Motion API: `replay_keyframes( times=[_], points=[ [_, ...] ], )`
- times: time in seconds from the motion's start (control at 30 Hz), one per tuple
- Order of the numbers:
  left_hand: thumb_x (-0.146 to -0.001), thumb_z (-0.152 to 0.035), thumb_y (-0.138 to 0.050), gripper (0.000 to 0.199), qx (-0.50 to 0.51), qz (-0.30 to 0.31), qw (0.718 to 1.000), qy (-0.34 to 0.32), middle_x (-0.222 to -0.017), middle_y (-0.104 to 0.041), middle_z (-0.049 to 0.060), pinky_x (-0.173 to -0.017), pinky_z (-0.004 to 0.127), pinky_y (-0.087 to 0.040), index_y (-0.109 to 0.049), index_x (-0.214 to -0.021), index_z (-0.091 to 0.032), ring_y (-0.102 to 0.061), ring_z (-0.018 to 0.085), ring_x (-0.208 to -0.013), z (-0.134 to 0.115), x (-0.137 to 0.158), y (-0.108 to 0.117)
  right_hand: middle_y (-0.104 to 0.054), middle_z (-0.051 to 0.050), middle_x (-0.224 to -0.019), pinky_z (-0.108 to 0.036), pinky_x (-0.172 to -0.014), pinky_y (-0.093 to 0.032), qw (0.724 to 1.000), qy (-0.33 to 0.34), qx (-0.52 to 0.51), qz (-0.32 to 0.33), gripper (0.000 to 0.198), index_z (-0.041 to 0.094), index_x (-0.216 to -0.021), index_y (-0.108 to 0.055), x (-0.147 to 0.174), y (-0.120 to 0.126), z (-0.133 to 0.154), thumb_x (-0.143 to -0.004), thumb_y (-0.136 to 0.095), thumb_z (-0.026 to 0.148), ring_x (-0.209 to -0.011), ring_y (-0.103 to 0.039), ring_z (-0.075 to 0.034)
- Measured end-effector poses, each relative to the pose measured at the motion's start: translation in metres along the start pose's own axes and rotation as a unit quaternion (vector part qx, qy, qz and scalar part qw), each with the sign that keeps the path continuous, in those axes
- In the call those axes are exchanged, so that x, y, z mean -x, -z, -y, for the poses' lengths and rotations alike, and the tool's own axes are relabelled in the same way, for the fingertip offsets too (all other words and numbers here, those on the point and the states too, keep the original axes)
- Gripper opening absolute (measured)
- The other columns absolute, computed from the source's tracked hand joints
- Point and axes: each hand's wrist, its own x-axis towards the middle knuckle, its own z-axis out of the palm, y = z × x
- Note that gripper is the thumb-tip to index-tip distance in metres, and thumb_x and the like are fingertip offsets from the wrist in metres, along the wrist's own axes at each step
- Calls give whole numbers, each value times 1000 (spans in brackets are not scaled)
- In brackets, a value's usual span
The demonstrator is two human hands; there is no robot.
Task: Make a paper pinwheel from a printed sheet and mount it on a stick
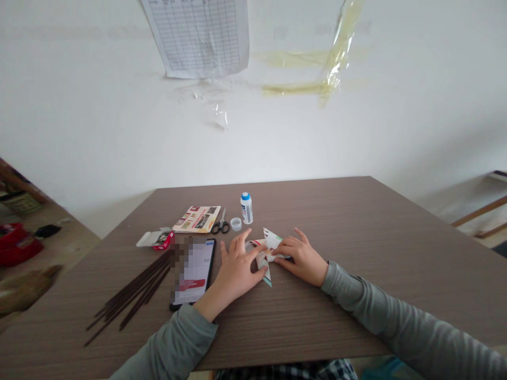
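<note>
A folded printed paper pinwheel [271, 238] with pointed blades lies on the table between my hands. My left hand [236, 266] has its thumb and index finger on the left side of the paper, near its middle, while the other fingers are raised and spread. From the right, my right hand [304, 259] pinches a blade of the pinwheel, its fingertips close to the centre. Parts of the paper are hidden under the fingers. Just beyond my left hand stand a small white bottle with a blue cap [246, 208] and a clear round lid [236, 224].
Left of my hands lie scissors [222, 226], a printed leaflet [197, 218], an open small red box [161, 240], a phone [194, 272] and several thin dark sticks [130, 290]. The brown table [356, 221] meets a white wall [277, 142] at its back.
</note>
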Motion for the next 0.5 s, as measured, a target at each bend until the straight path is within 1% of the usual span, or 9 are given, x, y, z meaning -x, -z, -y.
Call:
replay_keyframes(
  times=[0.13,0.27,0.37,0.43,0.5],
  points=[
    [-107,-33,-101,43,-1,11,1000,0,-202,-61,14,-149,102,-37,-100,-149,-43,-60,57,-182,-2,1,3,-96,-9,-127,-87,-153,-42,1000,3,2,-3,24,35,-139,-98,0,-1,-1,-124,-81,28,-129,-91,-35],
    [-109,-32,-100,44,-4,16,1000,0,-202,-60,14,-148,103,-36,-99,-152,-43,-59,57,-183,-3,1,6,-97,-9,-128,-86,-152,-42,1000,10,3,-7,24,34,-139,-98,0,-1,-1,-124,-82,26,-130,-91,-34],
    [-108,-35,-101,45,-15,16,1000,-1,-201,-62,13,-149,102,-37,-99,-152,-45,-59,56,-183,-2,1,5,-97,-11,-129,-89,-152,-42,1000,12,2,-7,25,32,-140,-98,1,-1,-1,-124,-81,24,-130,-91,-34],
    [-109,-37,-99,45,-22,16,1000,-8,-201,-62,13,-148,103,-37,-98,-153,-46,-57,56,-184,0,0,4,-97,-11,-130,-90,-152,-41,1000,8,0,-4,26,32,-141,-98,1,-1,-1,-124,-80,24,-131,-91,-35],
    [-110,-38,-97,45,-25,15,999,-18,-201,-61,13,-148,104,-36,-97,-155,-45,-56,56,-184,1,0,2,-97,-11,-130,-89,-153,-40,1000,9,0,-3,27,34,-142,-98,1,-1,-2,-124,-80,25,-131,-91,-34]
  ],
)
